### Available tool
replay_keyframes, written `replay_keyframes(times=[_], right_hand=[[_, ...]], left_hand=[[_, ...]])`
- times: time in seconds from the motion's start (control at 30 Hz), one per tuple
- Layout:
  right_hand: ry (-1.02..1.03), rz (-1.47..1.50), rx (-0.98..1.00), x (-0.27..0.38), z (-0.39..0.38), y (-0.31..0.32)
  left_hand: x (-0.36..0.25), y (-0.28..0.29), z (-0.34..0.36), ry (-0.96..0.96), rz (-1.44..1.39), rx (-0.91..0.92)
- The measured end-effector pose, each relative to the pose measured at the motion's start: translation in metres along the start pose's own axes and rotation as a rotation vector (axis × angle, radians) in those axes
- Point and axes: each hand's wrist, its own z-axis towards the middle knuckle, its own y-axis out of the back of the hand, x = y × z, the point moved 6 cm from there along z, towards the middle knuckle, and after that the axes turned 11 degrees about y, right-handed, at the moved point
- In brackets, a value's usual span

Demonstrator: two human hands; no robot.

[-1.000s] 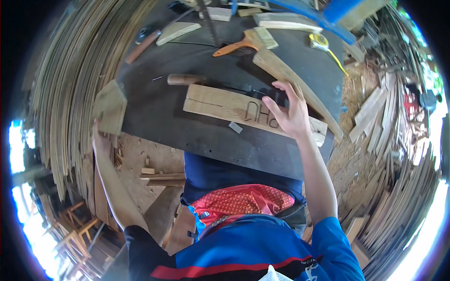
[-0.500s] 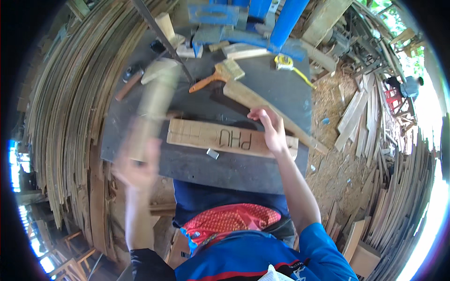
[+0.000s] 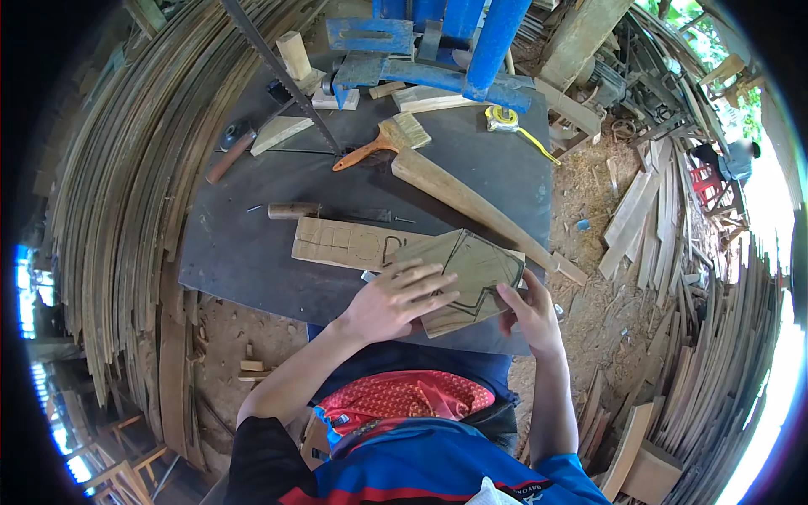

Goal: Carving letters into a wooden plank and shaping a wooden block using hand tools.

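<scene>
A flat wooden board (image 3: 481, 278) with dark lines drawn on it is held between my two hands, tilted above the near edge of the dark table. My left hand (image 3: 394, 301) grips its left side, with the fingers laid across the top face. At the right edge my right hand (image 3: 532, 313) pinches it, thumb on top and the other fingers partly hidden under it. Below the board lies a long wooden block (image 3: 337, 242) with drawn marks, its right part mostly covered. Behind that block rests a wooden-handled chisel (image 3: 295, 210).
A saw blade (image 3: 282, 71) runs down to the table (image 3: 244, 261) from a blue machine frame (image 3: 497, 50). Farther back are a brush (image 3: 366, 155), a tapered wooden strip (image 3: 454, 195) and a yellow tape measure (image 3: 502, 119). Stacked planks (image 3: 118, 210) stand at left.
My left hand has swung the board from the left over to the right, above the wooden block. My right hand has moved nearer and now holds the board's edge. The chisel has come into view.
</scene>
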Motion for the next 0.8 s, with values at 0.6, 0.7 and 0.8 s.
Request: replay_keyframes(times=[0.6, 0.7, 0.8], right_hand=[[0.462, -0.845, 0.006, 0.044, 0.042, -0.027], [0.554, -0.718, -0.109, 0.053, 0.044, -0.042], [0.753, -0.679, -0.168, 0.051, 0.060, -0.052]], left_hand=[[0.020, 0.004, -0.018, 0.412, 0.043, 0.017], [0.019, -0.001, -0.023, 0.430, 0.148, 0.059], [0.019, 0.004, -0.024, 0.426, 0.107, 0.080]])
